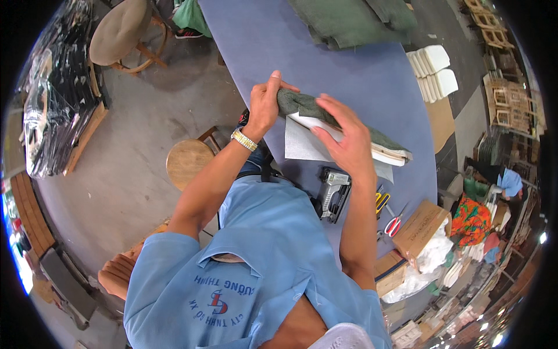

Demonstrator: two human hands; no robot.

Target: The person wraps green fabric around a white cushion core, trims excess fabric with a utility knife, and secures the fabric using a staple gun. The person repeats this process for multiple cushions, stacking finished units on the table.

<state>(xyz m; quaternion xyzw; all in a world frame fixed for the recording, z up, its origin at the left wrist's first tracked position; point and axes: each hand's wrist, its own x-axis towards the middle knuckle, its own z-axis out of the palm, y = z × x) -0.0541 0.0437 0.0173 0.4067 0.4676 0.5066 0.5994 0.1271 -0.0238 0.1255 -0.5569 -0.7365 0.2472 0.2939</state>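
Note:
A padded seat panel (381,154) with a pale board edge is tilted up on the blue-grey table, wrapped in dark green fabric (308,104). My left hand (265,104) grips its left end, thumb pointing up and fingers behind the cloth. Along the middle of the panel lies my right hand (350,136), fingers stretched out and thumb apart, over the fabric and the white side. Under the panel a thin white sheet (303,141) sticks out. Close to my body rests a grey staple gun (334,193), with yellow-handled cutters (382,202) and red-handled scissors (393,225) farther right.
Green fabric pieces (354,23) lie at the table's (250,35) far end. White pads (431,72) are stacked beyond its right edge. A cardboard box (419,232) sits at the near right. On the left stand a wooden stool (189,164), a round cushioned seat (121,32) and plastic-wrapped stacks (55,110).

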